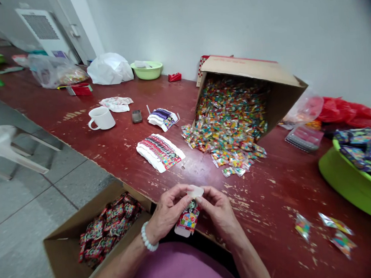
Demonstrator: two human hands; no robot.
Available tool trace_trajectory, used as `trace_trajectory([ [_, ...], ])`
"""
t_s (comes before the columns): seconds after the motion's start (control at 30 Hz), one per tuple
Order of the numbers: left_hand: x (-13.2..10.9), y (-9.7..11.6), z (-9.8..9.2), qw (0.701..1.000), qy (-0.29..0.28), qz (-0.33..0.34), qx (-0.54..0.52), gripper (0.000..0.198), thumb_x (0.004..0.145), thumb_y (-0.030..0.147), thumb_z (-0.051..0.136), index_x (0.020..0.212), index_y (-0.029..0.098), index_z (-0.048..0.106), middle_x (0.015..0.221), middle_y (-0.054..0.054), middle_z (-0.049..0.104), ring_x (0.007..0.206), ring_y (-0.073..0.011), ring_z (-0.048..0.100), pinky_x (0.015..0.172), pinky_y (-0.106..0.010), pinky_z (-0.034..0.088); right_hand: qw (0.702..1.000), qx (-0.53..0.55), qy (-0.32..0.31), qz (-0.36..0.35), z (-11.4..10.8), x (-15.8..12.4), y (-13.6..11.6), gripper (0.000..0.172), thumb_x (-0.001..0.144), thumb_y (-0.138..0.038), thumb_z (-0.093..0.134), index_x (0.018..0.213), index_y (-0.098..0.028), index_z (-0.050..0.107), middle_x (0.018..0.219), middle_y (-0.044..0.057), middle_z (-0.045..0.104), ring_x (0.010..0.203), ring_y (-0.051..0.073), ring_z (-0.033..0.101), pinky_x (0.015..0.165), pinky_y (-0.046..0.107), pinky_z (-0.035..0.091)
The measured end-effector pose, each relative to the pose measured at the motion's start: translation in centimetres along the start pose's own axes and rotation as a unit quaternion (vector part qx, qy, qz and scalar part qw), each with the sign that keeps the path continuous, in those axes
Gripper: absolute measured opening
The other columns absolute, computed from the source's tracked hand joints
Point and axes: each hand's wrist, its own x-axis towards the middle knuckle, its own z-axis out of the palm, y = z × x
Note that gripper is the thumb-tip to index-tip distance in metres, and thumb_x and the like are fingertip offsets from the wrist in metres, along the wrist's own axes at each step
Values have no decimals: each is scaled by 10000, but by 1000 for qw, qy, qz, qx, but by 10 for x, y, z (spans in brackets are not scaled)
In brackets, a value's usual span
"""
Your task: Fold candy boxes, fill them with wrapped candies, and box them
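Note:
Both my hands hold one small colourful printed carton (188, 220) over the table's near edge. My left hand (168, 211) grips its left side, fingers curled, with a white bead bracelet on the wrist. My right hand (218, 208) pinches the carton's white top flap (195, 191) with thumb and fingers. A fanned stack of flat cartons (160, 152) lies just beyond my hands. Further back, a tipped cardboard box (250, 68) spills several small candy packets (229, 128) onto the table.
An open cardboard box (69, 242) of filled cartons stands at my lower left. A green basin (348, 179) with dark packets sits at the right, three loose packets (323, 227) near it. A white mug (101, 118), second carton stack (162, 117), plastic bags and green bowl (146, 70) lie further back.

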Motion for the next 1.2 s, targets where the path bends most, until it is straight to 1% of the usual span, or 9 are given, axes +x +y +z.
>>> trace_trajectory([
  [0.1, 0, -4, 3, 991, 18, -37, -124, 431, 800, 351, 726, 1132, 240, 473, 829, 18, 666, 738, -130, 627, 692, -237, 495, 1000, 16, 14, -9, 0, -1, 1, 242, 745, -378, 783, 832, -188, 662, 780, -1, 671, 675, 136, 583, 652, 252, 471],
  [0.17, -2, -5, 5, 981, 8, -84, -174, 416, 810, 394, 710, 1093, 241, 446, 797, 31, 635, 676, -112, 618, 635, -222, 497, 999, 1, 29, -25, 0, -1, 4, 240, 752, -386, 774, 826, -190, 658, 762, -3, 659, 661, 132, 573, 637, 246, 468],
  [0.37, -6, -3, 10, 965, -47, -175, -187, 425, 908, 604, 425, 1045, 212, 514, 740, -7, 627, 459, -115, 582, 425, -216, 461, 982, -156, -1, -105, -4, -2, 9, 222, 845, -420, 673, 821, -200, 689, 747, 1, 604, 578, 122, 557, 560, 244, 464],
  [0.57, -2, -5, 14, 980, -2, -164, -114, 531, 884, 659, 405, 1005, 178, 594, 681, -9, 619, 472, -112, 567, 417, -200, 451, 975, -195, -17, -109, -2, -1, -5, 215, 860, -393, 654, 774, -198, 679, 770, 19, 637, 613, 136, 585, 566, 250, 479],
  [0.7, -1, -4, 14, 987, -3, -149, -59, 584, 846, 695, 438, 838, 143, 628, 667, -33, 629, 476, -121, 576, 426, -211, 462, 963, -250, -8, -104, -1, 0, -11, 197, 831, -386, 687, 833, -192, 718, 770, 32, 664, 618, 148, 607, 552, 253, 497],
  [0.87, 0, -8, 15, 985, -11, -169, -42, 654, 830, 724, 425, 719, 121, 652, 651, -69, 657, 453, -123, 569, 412, -211, 450, 990, -144, 7, -5, 0, 2, -9, 285, 778, -444, 727, 757, -162, 688, 639, 8, 661, 504, 128, 576, 483, 241, 473],
  [0.97, 1, -10, 16, 983, -7, -178, -37, 647, 825, 720, 440, 684, 122, 641, 625, -67, 656, 429, -124, 568, 396, -207, 441, 994, -105, 21, 11, 1, 3, -8, 295, 746, -447, 753, 728, -162, 678, 607, 0, 660, 486, 119, 551, 470, 233, 449],
  [1.1, 1, -13, 14, 983, -14, -177, -56, 640, 831, 713, 440, 682, 122, 634, 590, -51, 633, 431, -125, 568, 399, -205, 440, 990, -136, 22, -10, -3, 2, -10, 262, 782, -426, 725, 740, -169, 696, 639, 6, 663, 528, 129, 557, 518, 246, 445],
  [1.2, 1, -17, 14, 977, -12, -188, -96, 638, 829, 722, 433, 727, 128, 641, 609, -44, 636, 433, -130, 571, 395, -219, 444, 975, -207, -13, -78, -5, -4, -10, 205, 854, -380, 663, 793, -197, 732, 733, 18, 653, 635, 149, 577, 603, 264, 456],
])
